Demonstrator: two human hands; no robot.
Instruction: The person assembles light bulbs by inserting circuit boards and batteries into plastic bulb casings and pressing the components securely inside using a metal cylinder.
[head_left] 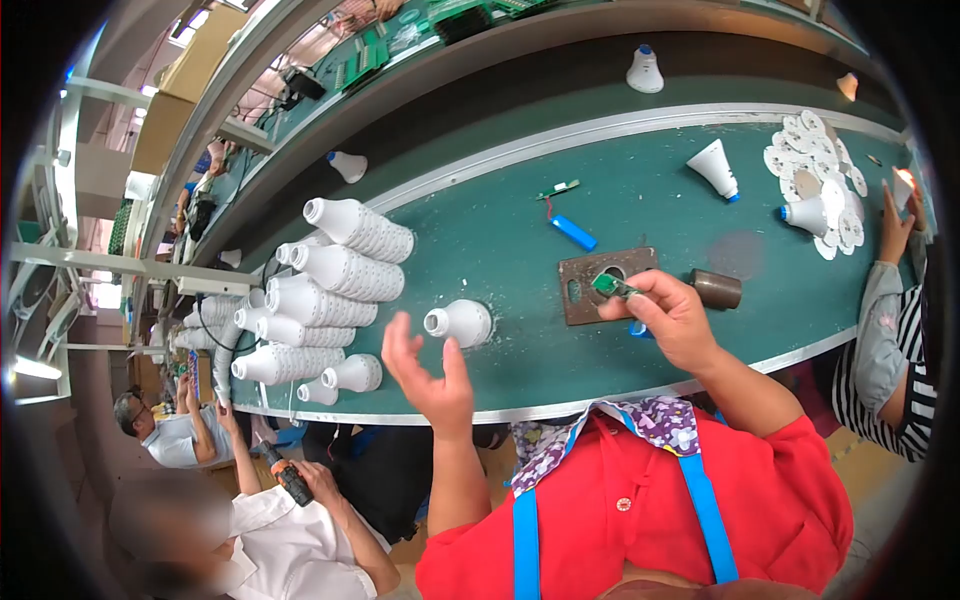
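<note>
My right hand [675,318] pinches a small green circuit board [606,284] between thumb and fingers. The board is over the round hole of a brown fixture block [577,308] on the green table. Fingers apart and holding nothing, my left hand [435,385] is raised just beside a white bulb housing [467,323] lying on its side. A dark metal cylinder [717,290] lies right of the block. Beyond the block, a blue battery [573,232] is wired to a narrow green board [558,190]. Something blue [640,329] shows partly under my right hand.
Stacked white housings [345,270] stand at the left. White round discs [800,140] pile at the far right, near white bulbs with blue ends [713,170]. Behind the metal rail runs a dark belt [520,130] carrying bulbs. Co-workers sit on both sides; one holds a power screwdriver [290,480].
</note>
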